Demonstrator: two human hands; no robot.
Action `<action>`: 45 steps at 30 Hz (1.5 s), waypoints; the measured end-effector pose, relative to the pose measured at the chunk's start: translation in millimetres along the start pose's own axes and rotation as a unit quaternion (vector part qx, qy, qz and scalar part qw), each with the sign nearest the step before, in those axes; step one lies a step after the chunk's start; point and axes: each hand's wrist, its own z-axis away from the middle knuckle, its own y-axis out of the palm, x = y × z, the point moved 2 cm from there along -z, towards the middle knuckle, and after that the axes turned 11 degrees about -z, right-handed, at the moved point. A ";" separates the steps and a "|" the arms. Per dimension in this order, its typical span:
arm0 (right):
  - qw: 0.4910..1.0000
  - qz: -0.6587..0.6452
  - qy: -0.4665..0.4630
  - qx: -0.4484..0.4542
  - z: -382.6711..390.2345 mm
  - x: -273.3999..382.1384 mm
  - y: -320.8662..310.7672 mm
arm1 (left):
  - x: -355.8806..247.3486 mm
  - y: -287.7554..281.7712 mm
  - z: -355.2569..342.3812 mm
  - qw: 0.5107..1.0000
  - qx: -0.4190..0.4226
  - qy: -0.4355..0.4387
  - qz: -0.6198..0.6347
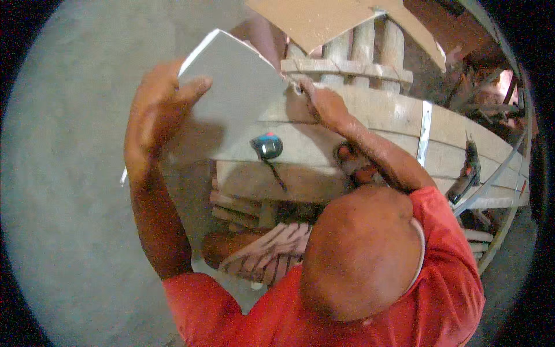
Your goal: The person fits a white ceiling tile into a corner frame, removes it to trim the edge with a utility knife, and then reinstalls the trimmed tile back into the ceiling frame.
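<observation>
"What might go wrong there?"

"The grey panel (237,75) could tip, I reckon, if the left hand (159,110) slackens. Its edge looks rough beside the right hand (326,107), so a hard squeeze there might crumble it. A sudden swing toward the body could also knock the tape measure (267,146), which sits between the hands but nearer the body."

"How are the hands set?"

"Left one's clasping the panel's edge, thumb over the face. Right fingers are bunched at the opposite corner; I can't tell whether they pinch the panel or something small."

"And the panel?"

"Between both hands, its peak pointing away from the body beyond them."
</observation>
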 end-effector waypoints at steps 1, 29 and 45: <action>0.999 -0.008 -0.014 -0.028 -6.7 6.9 -4.5 | -1.8 -2.5 -5.4 1.000 0.010 -0.009 0.012; 0.999 -0.020 0.034 0.015 4.9 -6.6 10.7 | -0.7 2.8 -11.7 0.997 0.021 -0.034 0.066; 1.000 0.014 -0.002 -0.007 -14.6 5.9 0.5 | 7.6 6.0 -2.5 0.999 -0.020 0.026 -0.037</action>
